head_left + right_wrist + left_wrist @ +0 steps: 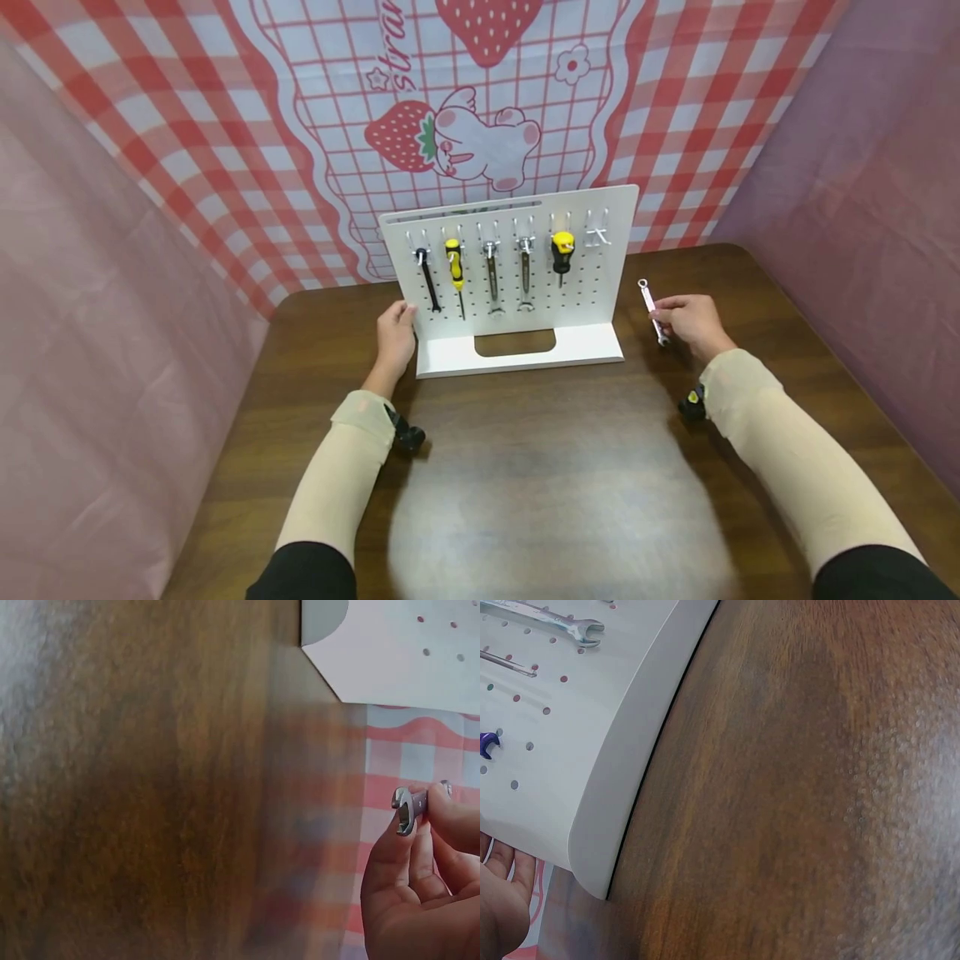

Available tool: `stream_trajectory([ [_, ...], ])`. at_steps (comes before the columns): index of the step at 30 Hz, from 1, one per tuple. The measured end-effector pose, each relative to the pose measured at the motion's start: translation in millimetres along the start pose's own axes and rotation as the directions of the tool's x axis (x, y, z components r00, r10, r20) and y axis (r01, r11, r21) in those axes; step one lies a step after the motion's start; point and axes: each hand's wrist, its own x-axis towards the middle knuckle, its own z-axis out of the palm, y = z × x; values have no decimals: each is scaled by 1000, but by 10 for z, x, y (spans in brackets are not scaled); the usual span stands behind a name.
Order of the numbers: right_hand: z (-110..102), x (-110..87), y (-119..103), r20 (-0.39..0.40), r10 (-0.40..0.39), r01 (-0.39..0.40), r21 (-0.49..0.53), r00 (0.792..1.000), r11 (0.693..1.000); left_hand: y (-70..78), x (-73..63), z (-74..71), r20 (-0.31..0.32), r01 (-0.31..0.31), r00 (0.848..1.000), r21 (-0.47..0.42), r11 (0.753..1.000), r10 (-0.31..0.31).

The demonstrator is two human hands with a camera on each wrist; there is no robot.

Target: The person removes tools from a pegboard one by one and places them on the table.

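Apparently, most of the work is in order: across the white board (591,304) hang a dark wrench (429,282), a yellow screwdriver (454,267), a long wrench (492,275), a second long wrench (526,275) and a stubby screwdriver (562,252). Only the hook (597,237) at the right end carries nothing, and the small wrench (649,303) is off the board, near its right edge, ring end pointing away from the person. The right hand (693,322) pinches it by the shank between thumb and fingers. The left hand (395,337) is at the opposite edge, its fingers passing behind, seemingly gripping the board to steady it. One bare hook and one loose tool suggest that this wrench alone is outstanding.
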Motion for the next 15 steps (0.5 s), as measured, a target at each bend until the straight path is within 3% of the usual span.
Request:
stream_trajectory([
  [7, 16, 51, 71, 20, -9, 11, -121, 1000, 993, -9, 7, 1, -5, -4, 1000, -4, 1000, 4],
  [15, 26, 68, 109, -11, -15, 11, -321, 1000, 947, 10, 1, 0, -4, 18, 1000, -17, 1000, -18],
])
